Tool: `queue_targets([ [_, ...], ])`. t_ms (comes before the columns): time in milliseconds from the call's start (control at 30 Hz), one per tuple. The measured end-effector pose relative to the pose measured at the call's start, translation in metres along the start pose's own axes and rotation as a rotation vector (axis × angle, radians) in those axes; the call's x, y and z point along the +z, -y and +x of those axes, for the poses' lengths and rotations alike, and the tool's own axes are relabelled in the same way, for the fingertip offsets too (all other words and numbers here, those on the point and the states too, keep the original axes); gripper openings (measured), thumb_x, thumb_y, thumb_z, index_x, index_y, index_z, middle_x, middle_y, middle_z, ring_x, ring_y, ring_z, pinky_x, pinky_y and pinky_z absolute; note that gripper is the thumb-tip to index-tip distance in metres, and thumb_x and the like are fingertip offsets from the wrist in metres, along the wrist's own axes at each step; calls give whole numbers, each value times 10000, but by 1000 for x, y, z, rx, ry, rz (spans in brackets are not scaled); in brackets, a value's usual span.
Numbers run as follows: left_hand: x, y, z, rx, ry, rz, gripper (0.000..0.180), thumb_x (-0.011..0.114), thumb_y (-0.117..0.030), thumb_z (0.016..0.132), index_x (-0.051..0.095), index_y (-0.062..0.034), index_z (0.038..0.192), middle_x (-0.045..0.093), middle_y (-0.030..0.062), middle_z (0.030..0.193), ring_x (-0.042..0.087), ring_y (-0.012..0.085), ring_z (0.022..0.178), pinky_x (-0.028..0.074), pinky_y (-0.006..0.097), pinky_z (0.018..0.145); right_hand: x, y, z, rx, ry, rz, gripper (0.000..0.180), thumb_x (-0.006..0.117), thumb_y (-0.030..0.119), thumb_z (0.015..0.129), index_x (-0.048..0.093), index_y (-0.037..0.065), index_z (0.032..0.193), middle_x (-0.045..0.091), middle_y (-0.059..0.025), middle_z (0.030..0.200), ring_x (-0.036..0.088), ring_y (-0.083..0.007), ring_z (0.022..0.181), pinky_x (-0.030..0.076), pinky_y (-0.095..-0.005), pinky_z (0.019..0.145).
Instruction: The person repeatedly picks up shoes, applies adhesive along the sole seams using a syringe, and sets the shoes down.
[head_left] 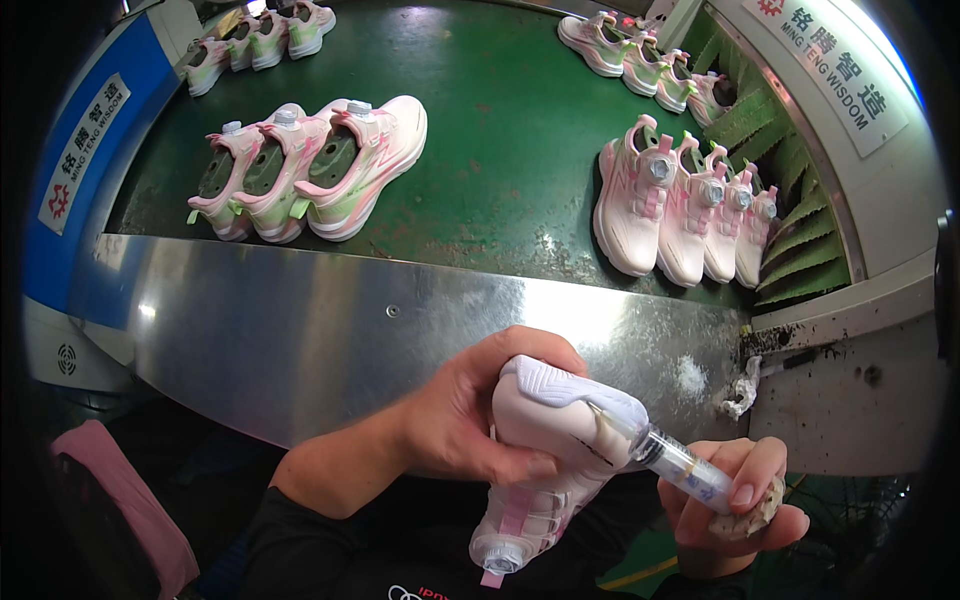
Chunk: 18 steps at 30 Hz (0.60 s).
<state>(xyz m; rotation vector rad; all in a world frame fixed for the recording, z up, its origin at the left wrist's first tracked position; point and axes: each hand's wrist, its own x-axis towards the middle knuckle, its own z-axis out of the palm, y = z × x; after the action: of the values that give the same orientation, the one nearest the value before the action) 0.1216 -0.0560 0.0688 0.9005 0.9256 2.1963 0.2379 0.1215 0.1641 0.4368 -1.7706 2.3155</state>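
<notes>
Item: white and pink shoe point(545, 450), sole turned up, toe toward the belt, held in the air in front of my chest, just short of the steel surface point(300, 330).

Left hand point(470, 410): I am wrapping it closed around the shoe's side, thumb lying along the sole edge, fingers hidden behind.

Right hand point(735, 505): I am pinching a clear syringe point(665, 455) between fingers and thumb, its tip touching the seam where sole meets upper. I am also cupping a small grey wad, perhaps a rag, under the fingers; I cannot tell exactly what it is.

Handling: the shoe is looking light, with a firm rubbery sole and a soft upper that would give under pressure; I judge the sole edge the steadiest place to grip. The syringe is looking slim, smooth and easy to slip, so gripping the barrel close to the tip seems safest.

Nearby: three pink and green shoes point(310, 170) are lying on the green belt point(500, 130) at left, four white and pink shoes point(685, 205) at right, more pairs farther back. A crumpled white scrap point(742, 388) is lying at the steel edge.
</notes>
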Motion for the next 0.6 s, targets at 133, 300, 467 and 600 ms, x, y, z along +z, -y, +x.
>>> queue_targets([
  [133,5,-3,-4,-31,-96,-42,673,785,-17,577,467,-33,1170,573,196,1092,572,270,1035,468,386,872,-1,-1,-5,-20,-39,-40,437,464,556,873,465,119,869,509,-41,522,352,-125,376,254,-239,347],
  [300,0,1,1,-71,-124,-110,667,760,-21,582,454,-38,1174,573,194,1089,574,264,1019,469,382,867,-8,-6,-19,0,-141,-90,450,468,574,863,447,125,846,458,-31,510,318,-118,414,221,-238,343],
  [467,-12,2,1,-54,-145,-11,684,750,-52,602,424,-54,1203,560,110,1064,549,196,994,445,341,865,-27,-10,-38,75,-95,16,448,530,527,850,514,83,901,532,-53,565,469,-166,536,306,-265,488],
  [600,-17,2,3,-76,-207,-67,700,733,-42,632,410,-72,1252,546,66,1096,525,179,1032,422,342,904,-28,-17,-49,124,-165,101,480,592,510,820,578,45,942,579,-54,617,566,-179,629,387,-274,590],
])
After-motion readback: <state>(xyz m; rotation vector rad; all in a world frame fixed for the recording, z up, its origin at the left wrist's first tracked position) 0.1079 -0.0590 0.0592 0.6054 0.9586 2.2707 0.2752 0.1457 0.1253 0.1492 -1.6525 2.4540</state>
